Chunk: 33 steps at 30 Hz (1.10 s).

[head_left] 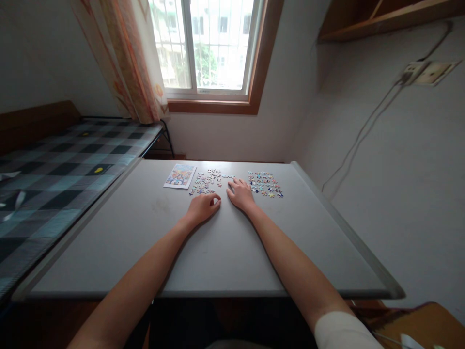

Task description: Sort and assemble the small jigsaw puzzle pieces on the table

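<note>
My left hand [204,207] rests on the grey-white table with its fingers curled in and the thumb near the index finger. Anything inside it is hidden. Just beyond it lies a loose group of jigsaw puzzle pieces [205,183]. My right hand [241,195] lies palm down, fingers stretched and slightly apart, between that group and a second batch of puzzle pieces [267,184] to the right. Ahead of its fingertips is a short row of joined-looking pieces [228,176]. A printed picture sheet [180,176] sits left of the pieces.
The table [225,261] has a raised rim along its sides. A bed with a checked cover [72,160] stands on the left. Beyond the table is a window [203,48] with a curtain [127,63]. A cable [358,138] hangs from a wall socket on the right.
</note>
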Each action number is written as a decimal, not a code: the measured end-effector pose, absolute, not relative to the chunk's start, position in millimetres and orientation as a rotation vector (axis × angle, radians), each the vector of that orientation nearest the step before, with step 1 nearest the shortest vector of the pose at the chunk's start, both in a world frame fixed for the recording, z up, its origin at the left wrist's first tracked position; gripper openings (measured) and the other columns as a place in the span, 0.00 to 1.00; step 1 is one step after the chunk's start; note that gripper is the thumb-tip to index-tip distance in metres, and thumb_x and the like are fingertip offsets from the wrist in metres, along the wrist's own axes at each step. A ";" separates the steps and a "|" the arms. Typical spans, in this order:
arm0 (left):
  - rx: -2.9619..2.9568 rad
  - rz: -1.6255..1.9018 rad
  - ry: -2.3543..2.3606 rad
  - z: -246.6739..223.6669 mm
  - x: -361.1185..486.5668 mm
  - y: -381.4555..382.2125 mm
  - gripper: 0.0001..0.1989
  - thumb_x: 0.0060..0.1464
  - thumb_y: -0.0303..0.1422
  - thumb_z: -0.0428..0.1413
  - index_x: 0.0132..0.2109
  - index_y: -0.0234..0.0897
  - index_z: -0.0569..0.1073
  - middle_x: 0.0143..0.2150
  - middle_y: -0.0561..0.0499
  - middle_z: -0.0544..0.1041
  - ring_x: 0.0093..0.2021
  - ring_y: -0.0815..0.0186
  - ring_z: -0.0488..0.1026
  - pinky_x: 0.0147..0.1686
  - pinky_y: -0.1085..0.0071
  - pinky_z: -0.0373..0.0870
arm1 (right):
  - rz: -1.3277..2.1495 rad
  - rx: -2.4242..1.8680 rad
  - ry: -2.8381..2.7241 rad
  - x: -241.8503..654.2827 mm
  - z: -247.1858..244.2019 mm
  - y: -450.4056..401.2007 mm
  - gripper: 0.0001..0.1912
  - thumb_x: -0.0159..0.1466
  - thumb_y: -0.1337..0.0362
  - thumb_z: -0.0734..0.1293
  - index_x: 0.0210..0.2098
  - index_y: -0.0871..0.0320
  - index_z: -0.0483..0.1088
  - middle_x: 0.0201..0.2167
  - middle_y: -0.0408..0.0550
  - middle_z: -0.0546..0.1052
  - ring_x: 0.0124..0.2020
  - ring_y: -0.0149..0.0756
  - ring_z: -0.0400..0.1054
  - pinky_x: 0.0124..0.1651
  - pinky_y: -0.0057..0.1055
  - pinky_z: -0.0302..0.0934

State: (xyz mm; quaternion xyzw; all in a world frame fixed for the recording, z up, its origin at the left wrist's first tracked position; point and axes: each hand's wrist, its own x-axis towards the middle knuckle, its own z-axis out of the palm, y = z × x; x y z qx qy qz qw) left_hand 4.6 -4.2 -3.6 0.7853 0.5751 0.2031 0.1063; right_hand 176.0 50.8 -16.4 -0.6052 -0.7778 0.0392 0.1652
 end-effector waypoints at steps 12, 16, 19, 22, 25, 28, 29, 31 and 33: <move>2.323 0.579 1.688 -3.0 4.5 -4.6 0.14 0.56 0.40 0.49 0.42 0.44 0.77 0.28 0.54 0.76 0.28 0.68 0.70 0.30 0.74 0.59 | 0.115 -1.729 -2.224 175.8 -14.6 49.6 0.22 0.65 0.55 0.55 0.56 0.53 0.66 0.62 0.50 0.60 0.62 0.46 0.50 0.60 0.44 0.46; 2.331 0.591 1.679 -3.5 4.6 -4.4 0.14 0.56 0.40 0.49 0.42 0.44 0.77 0.27 0.54 0.76 0.28 0.68 0.70 0.29 0.74 0.59 | 0.111 -1.720 -2.221 175.9 -15.0 49.6 0.22 0.65 0.55 0.55 0.56 0.53 0.66 0.62 0.50 0.60 0.62 0.46 0.50 0.60 0.44 0.46; 2.321 0.584 1.686 -2.9 4.7 -4.7 0.14 0.56 0.40 0.49 0.42 0.44 0.77 0.27 0.54 0.76 0.28 0.68 0.70 0.29 0.74 0.59 | 0.114 -1.721 -2.221 175.9 -15.3 49.7 0.22 0.65 0.55 0.55 0.56 0.53 0.66 0.62 0.50 0.60 0.62 0.46 0.50 0.60 0.44 0.47; 2.316 0.578 1.682 -2.0 4.7 -5.2 0.14 0.56 0.40 0.49 0.42 0.43 0.77 0.28 0.53 0.76 0.28 0.68 0.70 0.29 0.74 0.59 | 0.112 -1.723 -2.216 175.9 -15.5 49.9 0.22 0.65 0.55 0.55 0.56 0.53 0.66 0.62 0.50 0.60 0.62 0.46 0.50 0.60 0.44 0.46; 2.315 0.580 1.683 -1.1 4.9 -5.4 0.14 0.56 0.40 0.49 0.42 0.44 0.77 0.28 0.54 0.76 0.28 0.68 0.70 0.29 0.74 0.59 | 0.109 -1.722 -2.216 175.9 -15.3 49.8 0.23 0.65 0.55 0.55 0.56 0.53 0.65 0.62 0.50 0.60 0.62 0.46 0.50 0.60 0.44 0.46; 2.307 0.569 1.690 -0.2 5.3 -5.4 0.14 0.56 0.40 0.49 0.42 0.44 0.77 0.28 0.54 0.76 0.28 0.68 0.70 0.29 0.74 0.59 | 0.114 -1.730 -2.221 176.0 -14.8 49.8 0.23 0.65 0.55 0.55 0.56 0.53 0.65 0.62 0.49 0.60 0.62 0.45 0.50 0.60 0.44 0.46; 2.305 0.566 1.692 0.1 5.4 -5.4 0.14 0.56 0.40 0.49 0.42 0.44 0.77 0.28 0.53 0.76 0.28 0.68 0.70 0.29 0.74 0.59 | 0.117 -1.733 -2.222 176.0 -14.7 49.8 0.23 0.65 0.55 0.55 0.56 0.53 0.65 0.62 0.49 0.60 0.62 0.45 0.50 0.60 0.44 0.46; 2.305 0.564 1.695 0.4 5.5 -5.4 0.14 0.56 0.40 0.49 0.42 0.43 0.77 0.28 0.53 0.76 0.28 0.68 0.70 0.29 0.75 0.59 | 0.119 -1.737 -2.222 176.0 -14.9 50.1 0.23 0.65 0.55 0.55 0.56 0.53 0.65 0.62 0.49 0.60 0.62 0.45 0.50 0.60 0.44 0.46; 2.306 0.563 1.696 0.2 5.4 -5.3 0.14 0.56 0.40 0.49 0.42 0.43 0.77 0.28 0.53 0.76 0.28 0.68 0.70 0.29 0.75 0.59 | 0.117 -1.734 -2.222 176.1 -15.4 50.4 0.23 0.65 0.55 0.55 0.56 0.53 0.65 0.62 0.49 0.60 0.62 0.45 0.50 0.60 0.43 0.46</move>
